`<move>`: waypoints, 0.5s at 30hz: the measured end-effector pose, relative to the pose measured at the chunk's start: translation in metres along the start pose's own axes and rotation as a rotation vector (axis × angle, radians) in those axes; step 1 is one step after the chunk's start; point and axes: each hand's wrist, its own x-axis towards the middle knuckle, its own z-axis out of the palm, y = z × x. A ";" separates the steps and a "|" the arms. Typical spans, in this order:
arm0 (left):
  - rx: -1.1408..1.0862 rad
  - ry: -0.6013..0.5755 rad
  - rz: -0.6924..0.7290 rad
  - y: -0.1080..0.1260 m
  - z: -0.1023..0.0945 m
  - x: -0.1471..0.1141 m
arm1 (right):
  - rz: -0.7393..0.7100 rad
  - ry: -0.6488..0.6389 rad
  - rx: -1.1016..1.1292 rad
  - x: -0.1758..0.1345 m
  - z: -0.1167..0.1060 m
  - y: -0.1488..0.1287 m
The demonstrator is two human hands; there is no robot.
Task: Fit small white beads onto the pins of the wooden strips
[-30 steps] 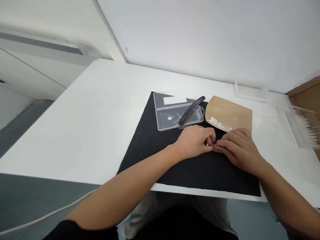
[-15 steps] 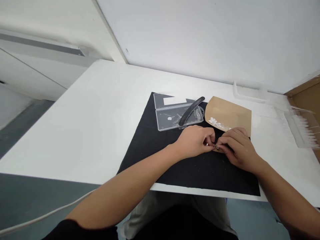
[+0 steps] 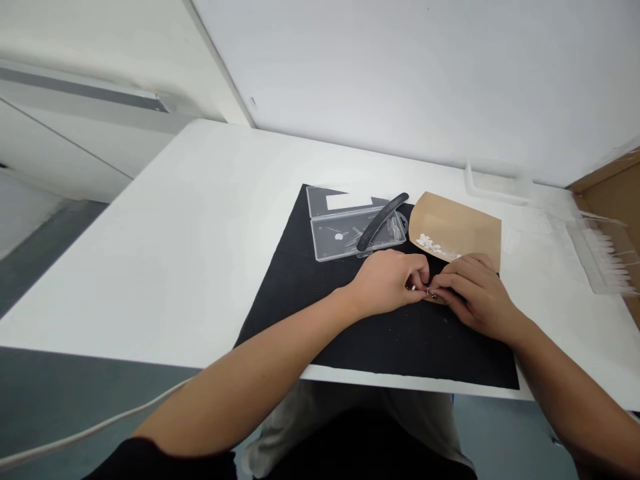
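White table (image 3: 150, 267) and a pale wall (image 3: 400, 80) behind it frame the work, with a black mat (image 3: 390, 340) laid near the table's front edge. On the mat's far part sits a clear case (image 3: 323, 245), opened out flat on its hinge. Its lid half bears a white label (image 3: 349, 201); its base half holds a round white disc (image 3: 339, 236), some thin pieces (image 3: 354, 240) too small to make out, and clear pieces (image 3: 396, 229) bunched at the right end. A curved black file (image 3: 383, 222) lies slantwise across the case, toward its right end.

Just right of the case is a brown tray (image 3: 460, 223), with loose white bits (image 3: 433, 245) gathered along its near side. Farther right stand a clear bin (image 3: 500, 188) by the wall, a rack (image 3: 600, 263) of pale tips and a cardboard box (image 3: 607, 187) at the picture's edge.

In front of the tray, over the mat, the two hands meet. Between their fingertips is a small shiny piece (image 3: 433, 295), its shape mostly hidden. The left hand (image 3: 390, 280) pinches at its left side, thumb and forefinger drawn together in a loop, a white speck (image 3: 413, 288) showing inside. The right hand (image 3: 475, 293) pinches from the right, fingers bent and narrow; its knuckles overlap the tray's near edge in this view, and whether they touch cannot be told.
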 end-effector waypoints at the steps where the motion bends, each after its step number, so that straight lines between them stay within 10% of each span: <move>1: 0.000 0.000 0.000 0.000 0.000 0.000 | 0.001 -0.001 -0.002 0.000 0.000 0.000; 15: 0.011 0.009 0.007 -0.001 0.001 0.000 | 0.022 -0.026 0.009 0.003 -0.005 -0.004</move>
